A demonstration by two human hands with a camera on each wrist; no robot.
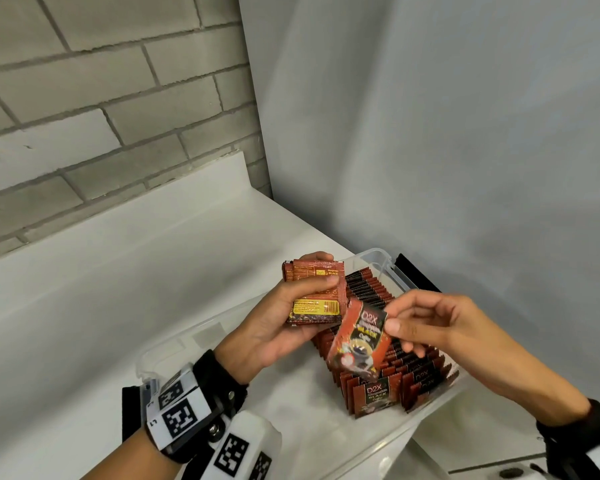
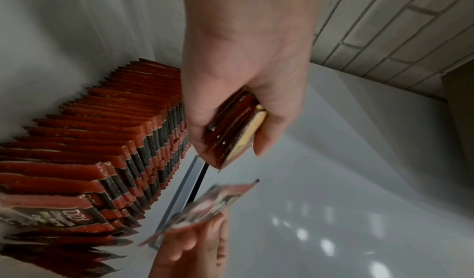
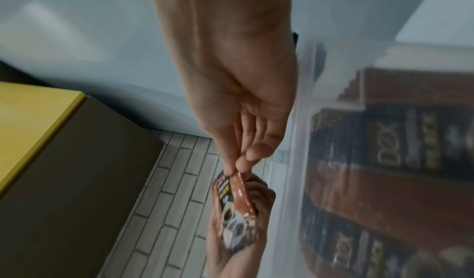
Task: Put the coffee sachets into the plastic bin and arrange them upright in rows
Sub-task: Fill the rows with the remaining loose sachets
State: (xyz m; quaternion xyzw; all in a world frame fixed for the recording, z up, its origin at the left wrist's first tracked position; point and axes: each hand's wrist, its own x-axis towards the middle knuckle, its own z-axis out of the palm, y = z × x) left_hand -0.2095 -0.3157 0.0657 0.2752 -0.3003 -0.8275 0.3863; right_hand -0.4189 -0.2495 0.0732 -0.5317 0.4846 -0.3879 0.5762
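A clear plastic bin (image 1: 378,259) sits on the white counter; two rows of red-and-black coffee sachets (image 1: 371,362) stand upright in its right half. My left hand (image 1: 284,317) grips a small stack of sachets (image 1: 314,292) above the bin, back labels facing me. The same stack (image 2: 236,132) shows edge-on in the left wrist view, beside the rows (image 2: 102,140). My right hand (image 1: 416,320) pinches a single sachet (image 1: 359,341) by its top edge, hanging tilted over the rows. The right wrist view shows that sachet (image 3: 236,207) pinched between thumb and fingers (image 3: 243,160).
A brick wall (image 1: 84,98) runs behind the white counter (image 1: 118,271), and a grey panel (image 1: 465,133) stands to the right. The bin's left half (image 1: 298,403) holds no sachets. A brown box with a yellow top (image 3: 38,120) appears in the right wrist view.
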